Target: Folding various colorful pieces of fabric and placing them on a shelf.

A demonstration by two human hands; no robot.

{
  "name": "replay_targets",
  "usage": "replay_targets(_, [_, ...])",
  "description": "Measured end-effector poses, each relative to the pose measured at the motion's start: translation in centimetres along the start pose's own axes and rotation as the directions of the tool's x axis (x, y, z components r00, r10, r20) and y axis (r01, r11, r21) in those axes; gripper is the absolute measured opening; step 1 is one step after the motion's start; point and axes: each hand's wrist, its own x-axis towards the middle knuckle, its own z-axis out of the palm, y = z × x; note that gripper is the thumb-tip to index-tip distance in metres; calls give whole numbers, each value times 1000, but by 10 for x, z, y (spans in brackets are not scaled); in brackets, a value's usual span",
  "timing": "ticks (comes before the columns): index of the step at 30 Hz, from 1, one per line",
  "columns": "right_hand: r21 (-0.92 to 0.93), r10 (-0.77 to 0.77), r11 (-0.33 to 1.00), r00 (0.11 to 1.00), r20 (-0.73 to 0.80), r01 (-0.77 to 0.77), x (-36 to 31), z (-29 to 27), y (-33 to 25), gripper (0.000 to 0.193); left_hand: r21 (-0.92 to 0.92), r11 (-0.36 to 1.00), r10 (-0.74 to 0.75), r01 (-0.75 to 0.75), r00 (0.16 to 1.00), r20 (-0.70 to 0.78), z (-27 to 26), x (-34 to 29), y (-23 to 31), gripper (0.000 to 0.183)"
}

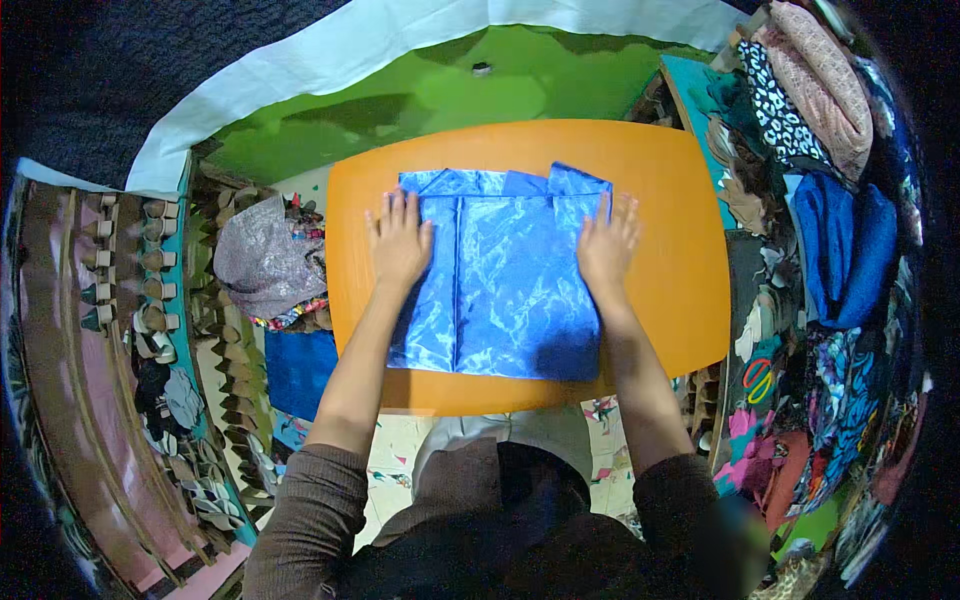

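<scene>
- Laid palm-down along opposite side edges of blue satiny cloth (510, 280), with left hand (400, 240) and right hand (608, 245) both wide open, fingers extended, pinching nothing; force of the press, cannot tell.
- Spread between both palms, flat on orange tabletop (670, 270), and reaching nearer the body than either wrist.
- Stretched across at fingertip level: crosswise fold line (510, 196), backed just beyond the fingers by an uneven strip.
- Jutting outward just inside the right fingertips: angled corner (580, 178), out of line with the strip and probably worth squaring first.
- Running lengthwise just inside the left thumb: dark line (457, 285), crease or seam, cannot tell.
- Likely best handled by anchoring under the left palm and coaxing the corner straight with the right fingertips, rather than tugging from both sides.
- Judging by the sheen, apt to slide; hence better pressed lightly, with even weight under each palm.
- Best smoothed from the middle between the hands outward, so as to chase ripples toward the edges.
- Worth checking, nearer the body than both wrists: lower edge (495, 374), ideally parallel to the fold line.
</scene>
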Motion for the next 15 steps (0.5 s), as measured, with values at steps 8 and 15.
replay_targets(8, [34,-264,965,949,172,262,10,12,0,46,-14,995,104,-103,982,155,15,25,17,49])
replay_targets(15, [210,-145,972,974,172,107,50,13,41,55,-56,998,-5,14,989,145,3,72,-18,53])
